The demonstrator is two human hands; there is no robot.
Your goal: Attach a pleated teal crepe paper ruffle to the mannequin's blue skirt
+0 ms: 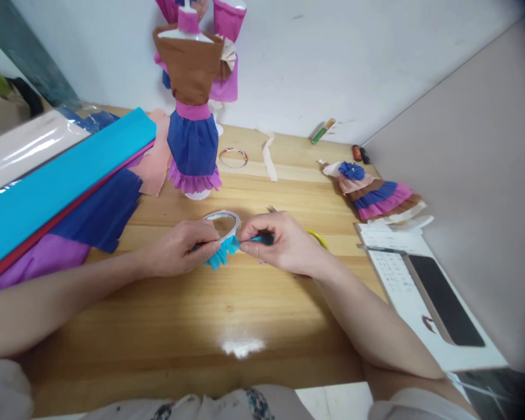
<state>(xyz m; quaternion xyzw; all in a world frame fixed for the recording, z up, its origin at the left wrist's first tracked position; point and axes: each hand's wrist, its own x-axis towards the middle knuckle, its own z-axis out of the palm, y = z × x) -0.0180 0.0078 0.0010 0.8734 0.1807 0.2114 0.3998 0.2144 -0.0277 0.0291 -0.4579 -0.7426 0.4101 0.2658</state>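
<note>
A pleated strip of turquoise crepe paper (220, 255) is stretched between my two hands, low over the middle of the table. My left hand (175, 249) pinches its left part between thumb and fingers. At the right part of the strip, my right hand (282, 240) has thumb and forefinger pressed together on the paper. Directly behind the ruffles is a white roll of tape (235, 218); whether a hand touches it I cannot tell. Metal fork-like tines (270, 209) poke out beyond my right hand. A yellow curved handle (317, 238) shows partly behind my right wrist.
A dress form in a brown, blue and pink paper dress (192, 140) stands at the back. Crepe paper rolls (65, 169) lie left. On the right are a small layered paper dress (378, 192) and a phone (446, 300) on a white board. A cutter (322, 131) lies near the wall.
</note>
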